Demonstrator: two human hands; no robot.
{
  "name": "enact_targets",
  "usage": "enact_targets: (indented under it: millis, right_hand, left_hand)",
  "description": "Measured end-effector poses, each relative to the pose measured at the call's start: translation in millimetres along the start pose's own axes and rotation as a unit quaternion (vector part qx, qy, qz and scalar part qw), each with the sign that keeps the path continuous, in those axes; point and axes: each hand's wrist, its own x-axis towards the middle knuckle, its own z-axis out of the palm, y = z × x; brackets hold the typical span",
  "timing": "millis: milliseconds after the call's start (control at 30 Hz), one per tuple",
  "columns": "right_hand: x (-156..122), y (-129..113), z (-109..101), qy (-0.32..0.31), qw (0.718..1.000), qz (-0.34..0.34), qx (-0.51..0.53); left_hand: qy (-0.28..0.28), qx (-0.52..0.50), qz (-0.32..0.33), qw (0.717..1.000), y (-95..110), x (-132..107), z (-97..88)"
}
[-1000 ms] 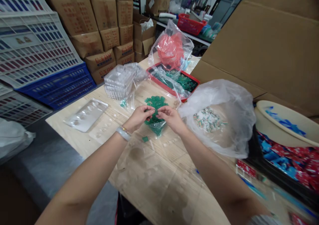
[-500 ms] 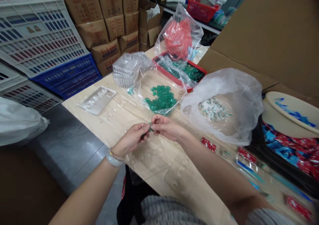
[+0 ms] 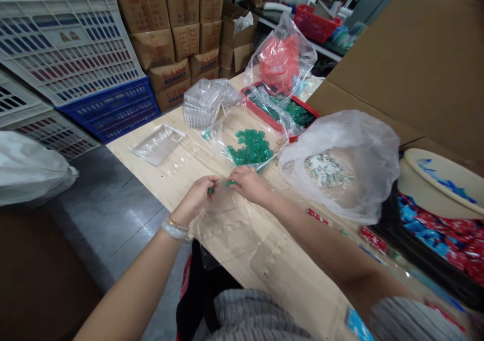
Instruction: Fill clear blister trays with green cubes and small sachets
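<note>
My left hand (image 3: 199, 195) is closed around a small green plastic piece (image 3: 210, 190), whose exact shape is too small to make out. Just to its right, my right hand (image 3: 247, 184) pinches another small green piece (image 3: 230, 183) between thumb and fingers. The two hands are apart, above the wooden table. Beyond them lies a pile of translucent green pieces (image 3: 251, 147) on a clear plastic bag. Below the hands, clear moulded plastic trays (image 3: 227, 230) lie flat on the tabletop.
A clear tray (image 3: 159, 144) lies at the table's left, near stacked clear trays (image 3: 204, 104). Behind the pile stands a red tray (image 3: 260, 112) of green pieces. To the right are a bag of small white and green pieces (image 3: 327, 172) and a cream basin (image 3: 427, 185).
My hands, together half a second ago, have drawn apart, with a green piece now showing in each. The whole view has shifted slightly.
</note>
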Motion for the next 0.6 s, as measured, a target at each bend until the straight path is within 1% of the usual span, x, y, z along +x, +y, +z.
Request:
enact_targets:
  millis: [67,167,267,333,400,467,533,600]
  right_hand:
    - [1.8,2.6,12.9,-0.017,0.998,-0.013,-0.053]
    - [2.0,4.2,26.6,-0.036,0.995,-0.028,-0.089]
    - [0.0,2.1,27.3,-0.041,0.993,-0.031,-0.103]
    - [-1.7,-1.9,23.9,-0.009,0.997,-0.022,-0.078]
    - [-2.5,-7.1,21.6,0.047,0.999,0.007,-0.002]
    - [-1.7,-12.1,22.0,0.078,0.988,0.048,0.127]
    - [-0.3,-15.4,24.0,0.066,0.958,0.083,0.268]
    - [0.2,-17.2,24.6,0.051,0.925,0.106,0.360]
  left_hand:
    - [0.004,-0.017,0.003,1.000,-8.6,0.8,-4.1]
    - [-0.015,0.002,0.027,1.000,-16.6,0.9,-7.9]
    - [-0.038,0.029,0.063,0.997,-17.5,-0.6,-10.4]
    - [-0.052,0.048,0.079,0.994,-17.4,-2.4,-11.8]
    - [-0.058,0.068,0.096,0.991,-18.6,-4.2,-12.2]
    - [-0.047,0.086,0.129,0.987,-20.8,-5.8,-11.3]
    - [-0.029,0.097,0.161,0.982,-22.9,-7.4,-9.3]
    - [-0.012,0.104,0.174,0.979,-23.4,-9.2,-6.8]
